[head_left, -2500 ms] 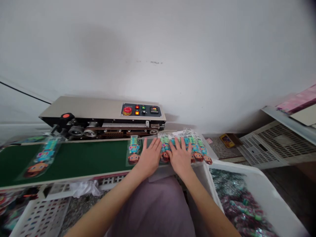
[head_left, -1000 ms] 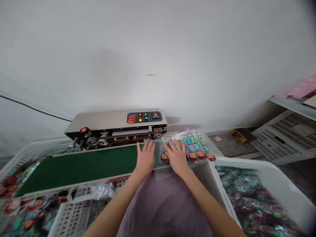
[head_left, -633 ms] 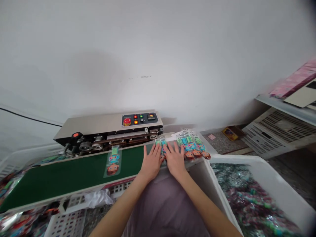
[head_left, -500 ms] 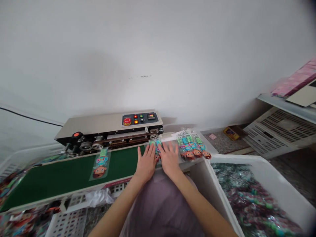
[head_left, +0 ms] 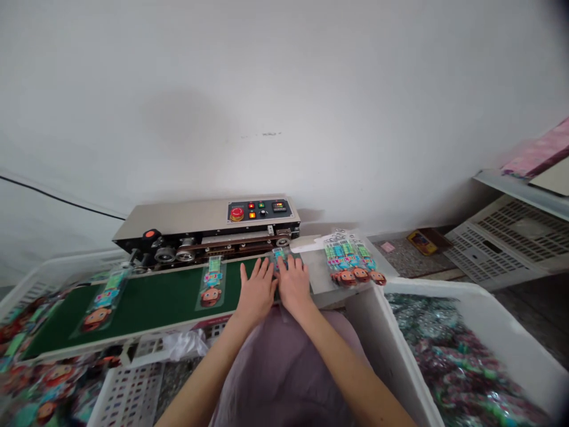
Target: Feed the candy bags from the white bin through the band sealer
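Observation:
Both of my hands lie palm down at the right end of a green conveyor belt (head_left: 160,302), in front of a band sealing machine (head_left: 191,219). My left hand (head_left: 256,292) has its fingers stretched out and slightly spread. Close beside it, my right hand (head_left: 294,286) is also flat with fingers extended. Between and beneath the fingertips is a clear packet (head_left: 278,254) with a printed card, mostly hidden by the hands. Two similar packets, one nearer (head_left: 211,284) and one farther left (head_left: 104,302), lie on the belt.
A fanned pile of packets (head_left: 349,261) rests on the ledge to the right. Beyond it stands a white foam box (head_left: 395,344) full of wrapped items. White plastic crates (head_left: 127,394) and heaped packets (head_left: 57,385) are at lower left. A slatted crate (head_left: 493,231) stands at right.
The packet on the belt has travelled left, and a second one now shows between it and my hands. My hands stay flat at the belt's right end; the view has shifted slightly.

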Demonstrator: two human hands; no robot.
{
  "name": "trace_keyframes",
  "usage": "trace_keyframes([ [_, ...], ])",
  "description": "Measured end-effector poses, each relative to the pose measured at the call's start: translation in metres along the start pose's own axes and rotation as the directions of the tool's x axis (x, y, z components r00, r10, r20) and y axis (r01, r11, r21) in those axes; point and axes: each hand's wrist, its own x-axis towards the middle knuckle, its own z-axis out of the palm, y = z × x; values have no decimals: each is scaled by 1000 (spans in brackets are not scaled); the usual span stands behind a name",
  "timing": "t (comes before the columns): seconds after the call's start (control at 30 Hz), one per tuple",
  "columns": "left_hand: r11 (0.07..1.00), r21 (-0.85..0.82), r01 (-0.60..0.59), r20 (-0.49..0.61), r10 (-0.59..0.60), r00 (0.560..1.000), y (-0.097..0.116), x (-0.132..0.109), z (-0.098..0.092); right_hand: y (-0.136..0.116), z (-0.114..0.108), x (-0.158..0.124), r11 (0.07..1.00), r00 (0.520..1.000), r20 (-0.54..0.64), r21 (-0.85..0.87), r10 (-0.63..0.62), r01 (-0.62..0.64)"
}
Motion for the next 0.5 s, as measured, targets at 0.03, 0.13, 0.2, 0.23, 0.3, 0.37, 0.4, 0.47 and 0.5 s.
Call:
trace_keyframes([
  [0.03,1000,-2,26,-4,-26,1000,-6,0,1,-9,-1,1,1000,1000,1,12,-21,21],
  [0.13,994,-18,108,-84,-109,990,-26,-12,1,-33,-6,-4,989,993,-4,80,-121,121],
  [0.2,990,-39,137,-168,-141,976,-40,-32,0,-37,-11,-14,968,978,-37,142,-203,207],
  [0.23,989,-51,140,-203,-148,968,-47,-45,1,-33,-14,-20,957,971,-62,163,-233,240],
  [0.3,988,-75,138,-248,-152,957,-60,-77,2,-8,-21,-31,954,965,-117,161,-235,252],
  [0.37,985,-108,131,-273,-156,949,-73,-109,5,36,-28,-35,980,969,-184,80,-165,182],
  [0.4,984,-129,123,-288,-156,945,-78,-124,7,61,-31,-35,995,970,-227,27,-89,98],
  [0.47,980,-176,89,-340,-146,929,-86,-149,11,109,-35,-31,991,950,-304,-79,75,-104],
  [0.5,978,-200,61,-367,-132,921,-88,-158,14,129,-36,-30,973,931,-333,-121,148,-198],
])
